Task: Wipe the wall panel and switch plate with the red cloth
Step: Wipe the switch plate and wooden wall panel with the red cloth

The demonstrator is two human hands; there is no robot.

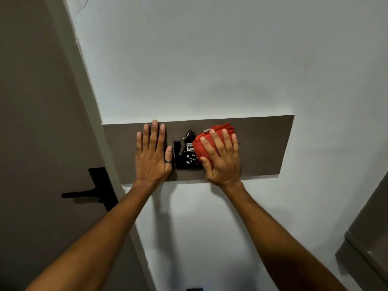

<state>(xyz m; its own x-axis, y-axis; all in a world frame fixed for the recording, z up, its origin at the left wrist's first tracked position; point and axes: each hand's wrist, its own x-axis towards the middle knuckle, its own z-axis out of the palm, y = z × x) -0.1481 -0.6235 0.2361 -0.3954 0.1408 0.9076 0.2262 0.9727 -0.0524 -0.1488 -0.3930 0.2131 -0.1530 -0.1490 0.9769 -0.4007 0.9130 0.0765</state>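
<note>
A long brown wall panel runs across the white wall. At its middle sits a black switch plate with a key and tag hanging in it. My right hand presses a folded red cloth flat against the panel, over the plate's right edge. My left hand lies flat on the panel just left of the plate, fingers spread, a ring on the thumb, holding nothing.
A grey-brown door with a black lever handle stands at the left. A grey cabinet edge shows at the lower right. A small dark fitting sits low on the wall.
</note>
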